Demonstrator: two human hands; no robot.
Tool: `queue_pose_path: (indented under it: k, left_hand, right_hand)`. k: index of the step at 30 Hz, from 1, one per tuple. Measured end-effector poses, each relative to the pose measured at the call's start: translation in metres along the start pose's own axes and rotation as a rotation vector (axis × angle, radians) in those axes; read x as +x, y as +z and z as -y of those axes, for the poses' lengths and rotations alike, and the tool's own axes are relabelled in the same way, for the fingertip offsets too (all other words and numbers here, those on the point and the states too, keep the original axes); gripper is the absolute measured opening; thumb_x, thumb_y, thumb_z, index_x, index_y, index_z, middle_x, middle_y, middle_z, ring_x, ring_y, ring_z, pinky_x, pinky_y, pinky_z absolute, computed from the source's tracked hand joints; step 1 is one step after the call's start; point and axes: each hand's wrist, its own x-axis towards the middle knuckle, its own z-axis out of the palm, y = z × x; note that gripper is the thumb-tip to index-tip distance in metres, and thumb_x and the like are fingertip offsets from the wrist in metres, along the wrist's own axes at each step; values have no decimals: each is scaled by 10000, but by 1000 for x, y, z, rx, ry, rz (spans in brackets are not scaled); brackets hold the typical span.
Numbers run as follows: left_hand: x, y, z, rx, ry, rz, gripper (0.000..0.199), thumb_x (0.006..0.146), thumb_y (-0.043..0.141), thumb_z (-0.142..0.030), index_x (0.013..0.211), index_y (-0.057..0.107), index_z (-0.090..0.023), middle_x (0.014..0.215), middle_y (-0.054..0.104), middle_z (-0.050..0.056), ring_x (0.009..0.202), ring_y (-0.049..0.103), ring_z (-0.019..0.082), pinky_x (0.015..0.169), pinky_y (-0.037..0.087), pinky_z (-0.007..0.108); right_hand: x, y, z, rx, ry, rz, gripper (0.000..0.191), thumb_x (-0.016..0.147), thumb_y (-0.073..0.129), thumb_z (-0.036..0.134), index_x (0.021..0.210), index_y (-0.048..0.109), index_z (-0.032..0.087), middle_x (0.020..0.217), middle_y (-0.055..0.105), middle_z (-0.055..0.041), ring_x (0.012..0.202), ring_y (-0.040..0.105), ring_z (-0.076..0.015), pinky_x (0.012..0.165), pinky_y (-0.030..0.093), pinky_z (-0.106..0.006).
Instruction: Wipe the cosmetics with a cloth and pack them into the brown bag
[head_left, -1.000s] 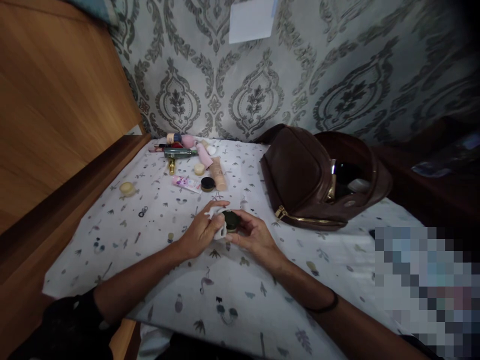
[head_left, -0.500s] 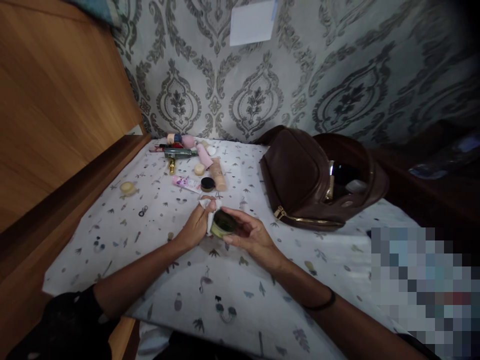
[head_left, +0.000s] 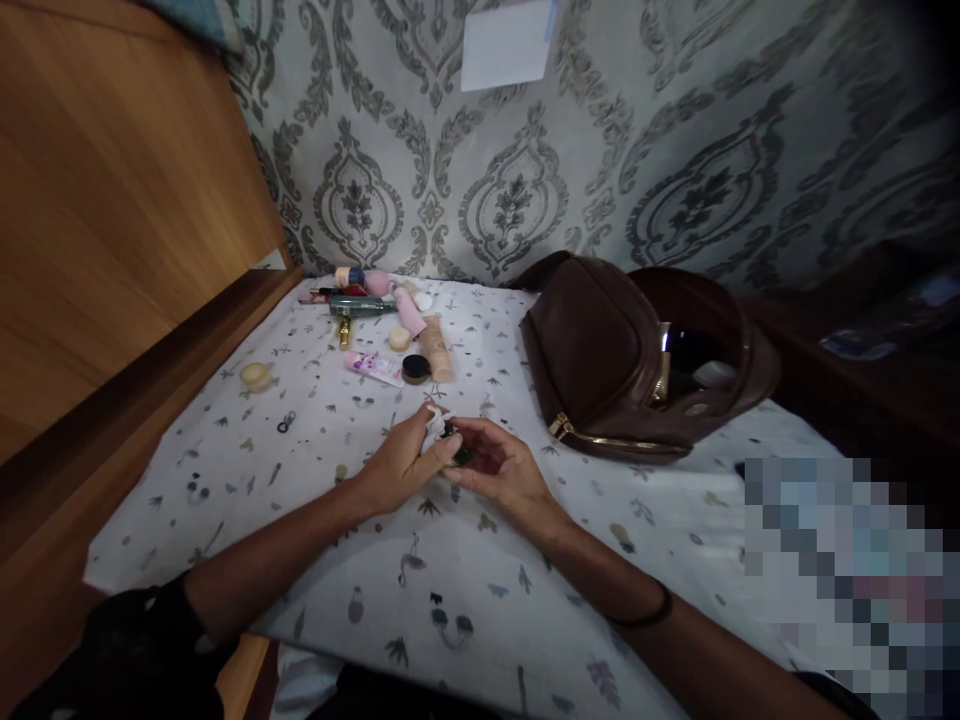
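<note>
While the head view half hides the dark green container [head_left: 463, 455], we grip it in our right hand [head_left: 511, 468] above the printed cloth [head_left: 315, 580], apparently steadying it against the white tissue [head_left: 436, 422] pinched in our left hand [head_left: 401, 462], apart from the beige tube [head_left: 435, 348] beyond.

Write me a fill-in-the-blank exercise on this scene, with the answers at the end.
1. The ____ hand holds a crumpled white tissue or cloth by the small dark jar.
2. The band around the right forearm is coloured ____.
3. The brown bag lies to the ____ of the beige tube.
4. The bag's zip is coloured ____.
Missing words: left; black; right; gold.
</note>
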Motion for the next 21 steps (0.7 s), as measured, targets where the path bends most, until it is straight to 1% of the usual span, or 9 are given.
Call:
queue_pose_path:
  k: [3,6,8,11,14,16,18,20,21]
  left_hand:
    - [0,-1,-3,2,-68,-18,414,972,332,-552,942,510,-180,758,574,25,738,551,199,718,443,327]
    - [1,-3,-3,-12,-159,-23,440,967,319,-581,999,504,-183,621,504,-15,650,530,201,656,429,324]
    - [3,-4,0,-22,-197,-42,454,958,334,-600,1040,478,-178,584,456,-37,602,509,194,620,419,321]
    - [5,-4,5,-36,-205,-74,442,940,375,-624,983,455,-191,601,435,-43,594,495,176,585,410,305]
    - [6,-3,10,-130,-233,-34,463,925,376,-662,873,458,-209,593,432,-40,544,472,149,484,372,268]
    - [6,-3,11,-211,-255,1,491,929,340,-678,843,461,-210,580,431,-42,485,443,128,421,333,247]
    - [4,-2,11,-238,-246,24,511,934,310,-683,850,468,-204,584,439,-43,445,428,114,403,330,242]
    - [3,-3,10,-192,-165,22,512,930,339,-677,909,498,-191,681,518,-11,522,512,134,472,417,260]
    - [3,-3,10,-155,-102,21,507,919,392,-668,983,515,-180,789,571,24,636,579,165,558,478,284]
  right_hand:
    - [0,-1,-3,-50,-11,-9,585,580,896,364,1111,672,262,998,689,-31,933,624,-191,788,537,-320]
    - [-2,-1,-2,-87,3,1,644,581,897,352,1174,660,269,964,680,-22,876,618,-177,705,525,-283]
    - [-3,0,-1,-82,9,37,645,597,891,339,1196,659,279,1012,682,-23,900,624,-176,737,531,-287]
    - [-5,2,1,-31,15,87,603,616,882,319,1182,675,291,1103,683,-27,987,634,-190,852,534,-322]
    - [-5,3,1,16,47,102,595,614,881,287,1174,680,288,1116,690,-30,1003,642,-193,885,539,-338]
    - [-4,2,1,32,71,96,588,612,878,266,1165,681,286,1071,697,-24,951,649,-181,837,559,-323]
    - [-3,1,1,42,93,81,583,613,874,268,1162,678,287,1031,693,-20,875,651,-168,750,576,-302]
    - [-2,0,1,57,105,54,590,616,870,292,1171,670,287,1040,680,-25,833,651,-164,691,579,-293]
    - [-1,-1,1,69,103,39,597,617,869,308,1178,665,285,1055,673,-30,831,653,-166,685,579,-294]
